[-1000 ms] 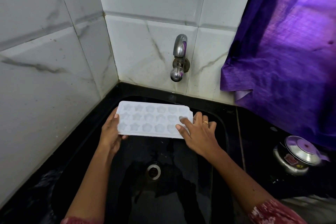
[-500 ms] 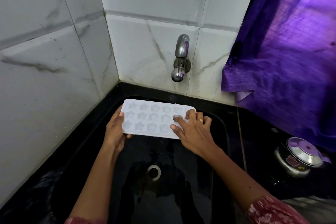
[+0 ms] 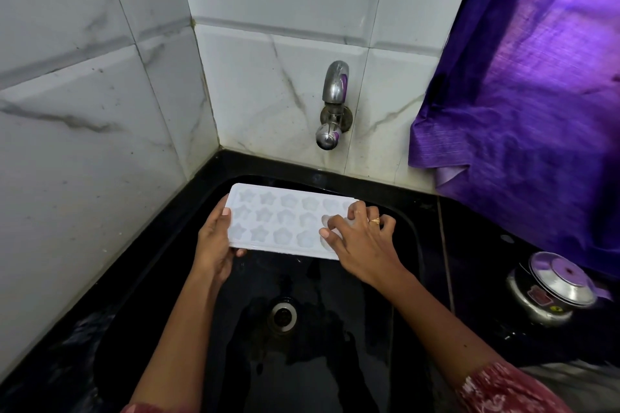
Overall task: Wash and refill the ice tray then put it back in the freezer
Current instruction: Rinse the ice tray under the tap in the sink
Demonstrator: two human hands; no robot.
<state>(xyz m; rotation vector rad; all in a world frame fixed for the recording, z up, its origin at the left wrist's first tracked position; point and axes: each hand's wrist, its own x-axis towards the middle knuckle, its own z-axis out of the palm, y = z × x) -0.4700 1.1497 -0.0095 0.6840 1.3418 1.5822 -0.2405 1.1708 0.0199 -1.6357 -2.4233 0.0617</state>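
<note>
White marble-veined wall tiles [image 3: 100, 111] fill the corner, and a purple curtain [image 3: 536, 94] hangs at the right. Below them a black sink [image 3: 161, 278] is sunk into the black tabletop [image 3: 476, 245], its basin wet, with the drain [image 3: 283, 315] near the middle. A steel pot with a lid [image 3: 553, 288] stands on the tabletop at the right. The white ice tray [image 3: 281, 221] is held roughly level over the back of the basin, below and a little forward of the wall tap [image 3: 330, 104], its star and flower moulds facing up. The left hand [image 3: 214, 241] has its grip clamped on the tray's left end, thumb on the rim and fingers underneath. The right hand [image 3: 362, 241], wearing a ring [image 3: 374, 220], rests on the tray's right end with its fingertips [image 3: 324, 232] pressed into the moulds; its grip is not closed around anything. No water runs from the tap. This looks like the washing step, fingers rubbing out the moulds. Next, the right hand would likely need to open the tap while the left keeps the tray under the spout.
</note>
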